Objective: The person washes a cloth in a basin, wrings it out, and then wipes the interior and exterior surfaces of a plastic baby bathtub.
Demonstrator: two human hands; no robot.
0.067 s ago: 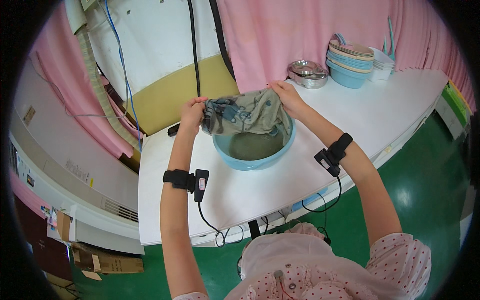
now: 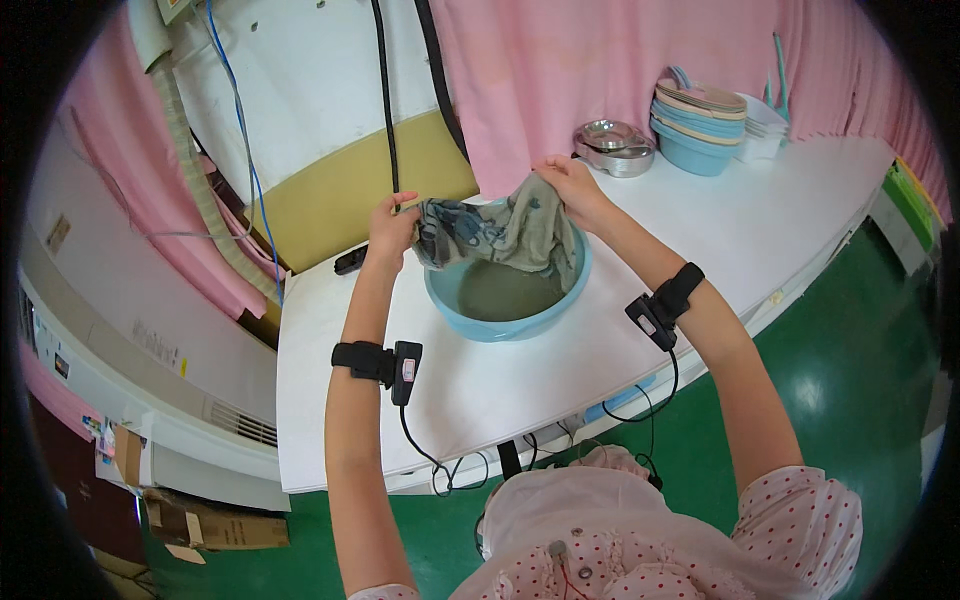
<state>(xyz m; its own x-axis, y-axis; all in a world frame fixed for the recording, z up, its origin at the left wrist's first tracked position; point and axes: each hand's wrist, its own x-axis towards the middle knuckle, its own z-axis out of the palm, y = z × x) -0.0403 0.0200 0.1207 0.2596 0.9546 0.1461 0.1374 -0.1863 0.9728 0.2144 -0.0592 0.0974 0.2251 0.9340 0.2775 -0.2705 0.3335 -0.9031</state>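
A wet-looking grey-green cloth with dark blue patterning (image 2: 500,232) hangs between my hands over a light blue basin (image 2: 500,328). My left hand (image 2: 391,230) is closed on the cloth's left end, at the basin's far left rim. At the other end, my right hand (image 2: 575,190) pinches the upper right corner. The middle of the cloth sags, and its right part drops inside the basin. Murky water (image 2: 510,292) shows in the basin below. Folds hide some of the fingertips.
The basin stands on a white table (image 2: 500,385). Stacked blue and beige basins (image 2: 698,125), white containers (image 2: 762,130) and metal bowls (image 2: 614,150) stand at the back right. A small black object (image 2: 350,260) lies left of my left hand. Thin cables (image 2: 455,475) dangle at the front edge.
My left hand has moved slightly right, toward my right hand. The cloth, more stretched before, now sags and bunches in the middle.
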